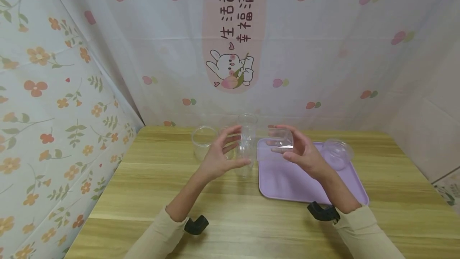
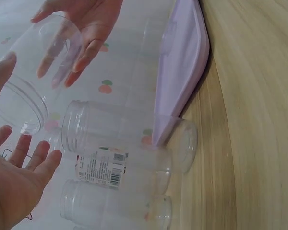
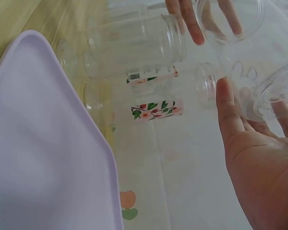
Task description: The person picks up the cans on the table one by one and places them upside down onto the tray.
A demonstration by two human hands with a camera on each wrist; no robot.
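Note:
A clear plastic jar [image 1: 267,141] lies sideways in the air between the two hands, over the tray's left part. My left hand [image 1: 220,157] holds its mouth end, thumb on one side of the rim and fingertips on the other, as the left wrist view shows. At the base end, the right hand [image 1: 304,153] grips the jar with spread, bent fingers and thumb; its fingers show through the clear wall. Behind the left hand stand several similar clear jars [image 2: 129,132] on the table, some partly hidden. Two labels, one with a barcode and one floral [image 3: 157,110], show among them.
A purple tray [image 1: 287,185] lies on the wooden table [image 1: 230,219], right of the standing jars. Another clear round container [image 1: 337,154] sits at its far right corner. Printed curtains [image 1: 161,59] hang behind the table and along its left side.

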